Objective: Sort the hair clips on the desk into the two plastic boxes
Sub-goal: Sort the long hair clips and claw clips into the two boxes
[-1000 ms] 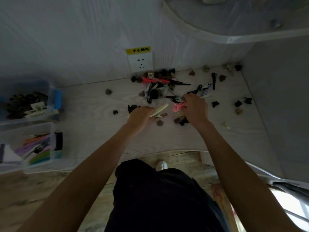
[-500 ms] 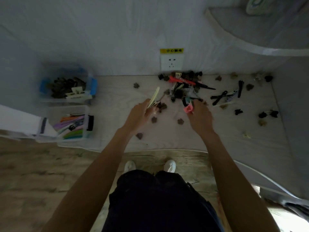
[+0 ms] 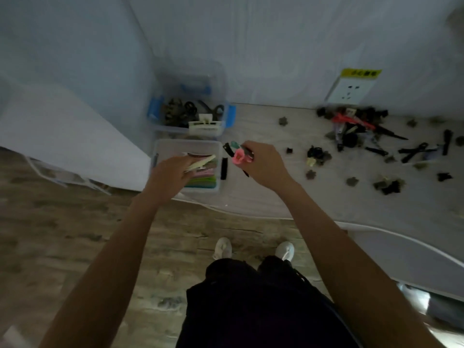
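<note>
Cream clip (image 3: 200, 162) in left hand (image 3: 168, 172) over near box (image 3: 160, 149)

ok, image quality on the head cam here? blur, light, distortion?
Head view: dim, bluish light, no glare. Motion blur smears the loose clips and the socket label. Left hand with its cream clip over the near box reads fairly clearly. Wide-angle bends the desk edge.

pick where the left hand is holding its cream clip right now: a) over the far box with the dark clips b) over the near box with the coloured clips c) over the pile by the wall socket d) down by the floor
b: the left hand holds the cream clip above the near box, the one with the coloured clips inside.
</note>
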Tool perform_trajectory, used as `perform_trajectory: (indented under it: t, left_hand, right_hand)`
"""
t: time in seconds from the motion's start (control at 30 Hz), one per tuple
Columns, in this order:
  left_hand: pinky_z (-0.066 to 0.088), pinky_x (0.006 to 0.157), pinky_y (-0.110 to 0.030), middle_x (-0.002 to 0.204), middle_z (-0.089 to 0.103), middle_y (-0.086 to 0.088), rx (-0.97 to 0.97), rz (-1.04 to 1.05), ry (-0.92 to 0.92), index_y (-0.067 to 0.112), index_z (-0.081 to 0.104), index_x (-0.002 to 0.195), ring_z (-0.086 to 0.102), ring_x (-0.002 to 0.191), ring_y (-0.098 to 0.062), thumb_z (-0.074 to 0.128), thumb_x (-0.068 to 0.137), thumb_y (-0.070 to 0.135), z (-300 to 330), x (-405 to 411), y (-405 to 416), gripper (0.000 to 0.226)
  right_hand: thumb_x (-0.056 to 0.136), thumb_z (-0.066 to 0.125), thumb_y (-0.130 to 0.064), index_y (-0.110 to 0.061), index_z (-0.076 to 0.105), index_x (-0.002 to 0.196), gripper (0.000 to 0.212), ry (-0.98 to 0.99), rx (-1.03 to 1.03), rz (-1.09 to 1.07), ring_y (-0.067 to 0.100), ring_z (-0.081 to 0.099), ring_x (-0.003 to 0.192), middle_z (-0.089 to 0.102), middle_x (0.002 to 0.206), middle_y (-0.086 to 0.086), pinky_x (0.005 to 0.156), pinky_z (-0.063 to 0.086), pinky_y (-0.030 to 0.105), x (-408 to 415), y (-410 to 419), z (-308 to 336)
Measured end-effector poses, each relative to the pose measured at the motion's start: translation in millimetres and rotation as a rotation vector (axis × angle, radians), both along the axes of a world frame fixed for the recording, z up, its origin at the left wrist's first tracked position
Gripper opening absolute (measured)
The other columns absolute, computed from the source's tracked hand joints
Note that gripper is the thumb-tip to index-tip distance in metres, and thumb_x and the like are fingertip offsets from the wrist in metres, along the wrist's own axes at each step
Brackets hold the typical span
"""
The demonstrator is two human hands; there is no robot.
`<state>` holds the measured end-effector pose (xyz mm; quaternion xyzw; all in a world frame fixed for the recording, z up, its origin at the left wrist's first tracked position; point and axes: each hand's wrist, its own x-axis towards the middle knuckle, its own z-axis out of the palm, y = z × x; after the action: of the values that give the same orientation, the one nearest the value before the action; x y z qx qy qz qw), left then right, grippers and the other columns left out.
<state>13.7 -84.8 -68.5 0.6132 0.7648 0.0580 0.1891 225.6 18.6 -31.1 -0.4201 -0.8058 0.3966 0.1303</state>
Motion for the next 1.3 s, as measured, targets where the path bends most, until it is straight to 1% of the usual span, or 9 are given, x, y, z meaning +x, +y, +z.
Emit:
perform_trajectory:
  t: [0.1,0.23,0.43,0.6,0.7,0.87,1.1,1.2,1.3]
  left_hand:
    - [0.045,0.088,-0.037,0.119,0.062,-0.01,0.002,-0.048,0.018,0.017,0.055,0.125,0.056,0.109,-0.029,0.063,0.085,0.021,-7,-21,0,0.041]
    - [0.046,0.088,-0.036,0.119,0.06,-0.009,0.077,-0.03,-0.079,0.016,0.055,0.124,0.057,0.107,-0.026,0.069,0.08,0.023,-10,-33,-9,0.046]
    - [0.046,0.07,-0.028,0.096,0.068,-0.007,0.416,0.174,-0.083,0.01,0.061,0.101,0.064,0.083,-0.022,0.059,0.088,0.02,-6,-40,-34,0.017]
    - [0.042,0.063,-0.026,0.087,0.068,-0.007,0.483,0.328,-0.129,0.011,0.059,0.102,0.063,0.075,-0.021,0.053,0.091,0.022,-6,-40,-42,0.017]
    - [0.048,0.062,-0.03,0.085,0.066,-0.002,0.482,0.255,-0.168,0.016,0.057,0.102,0.061,0.074,-0.018,0.054,0.091,0.028,0,-28,-30,0.016]
    - [0.047,0.072,-0.024,0.09,0.066,-0.003,0.552,0.002,-0.277,0.012,0.06,0.104,0.057,0.079,-0.011,0.058,0.089,0.024,16,24,9,0.019]
    - [0.043,0.073,-0.02,0.1,0.063,0.001,0.408,-0.351,-0.401,0.016,0.056,0.113,0.055,0.089,-0.012,0.053,0.088,0.028,7,146,96,0.028]
    - [0.047,0.085,-0.033,0.112,0.06,-0.003,0.265,-0.353,-0.44,0.015,0.053,0.119,0.055,0.102,-0.019,0.057,0.088,0.028,-9,200,138,0.034]
    - [0.042,0.095,-0.033,0.127,0.053,-0.005,0.114,-0.28,-0.403,0.016,0.045,0.13,0.048,0.117,-0.022,0.055,0.09,0.035,-25,237,177,0.045]
  right_hand:
    - [0.087,0.059,-0.037,-0.007,0.054,0.076,0.032,-0.03,0.022,0.04,0.018,0.048,0.065,0.053,0.07,0.008,0.053,0.028,0.022,-46,-6,12]
    - [0.088,0.054,-0.044,-0.008,0.055,0.082,0.036,-0.184,0.05,0.046,0.02,0.048,0.07,0.051,0.075,0.006,0.061,0.032,0.028,-95,-10,10]
    - [0.086,0.051,-0.015,-0.008,0.061,0.1,0.018,-0.538,0.242,0.021,0.028,0.061,0.094,0.065,0.102,0.009,0.073,0.044,0.033,-145,-24,-14]
    - [0.087,0.056,-0.021,-0.012,0.055,0.117,0.031,-0.423,0.209,0.093,0.025,0.059,0.105,0.061,0.117,0.008,0.081,0.047,0.032,-142,-33,-32]
    - [0.085,0.058,-0.012,-0.01,0.06,0.113,0.028,-0.208,0.159,0.08,0.024,0.057,0.108,0.062,0.118,0.008,0.091,0.046,0.034,-112,-37,-34]
    - [0.083,0.054,-0.01,-0.01,0.066,0.102,0.022,0.025,0.431,-0.124,0.02,0.049,0.113,0.064,0.114,0.01,0.1,0.035,0.026,-19,-40,-30]
    - [0.083,0.05,-0.016,-0.009,0.068,0.1,0.025,-0.125,0.376,-0.548,0.029,0.054,0.104,0.065,0.11,0.014,0.092,0.036,0.026,155,-8,-33]
    - [0.081,0.05,-0.016,-0.009,0.066,0.104,0.029,-0.193,0.274,-0.647,0.038,0.055,0.105,0.062,0.115,0.017,0.094,0.043,0.042,217,18,-42]
    - [0.083,0.053,-0.014,-0.01,0.061,0.113,0.032,-0.25,0.2,-0.681,0.04,0.054,0.106,0.057,0.124,0.017,0.091,0.046,0.048,255,49,-53]
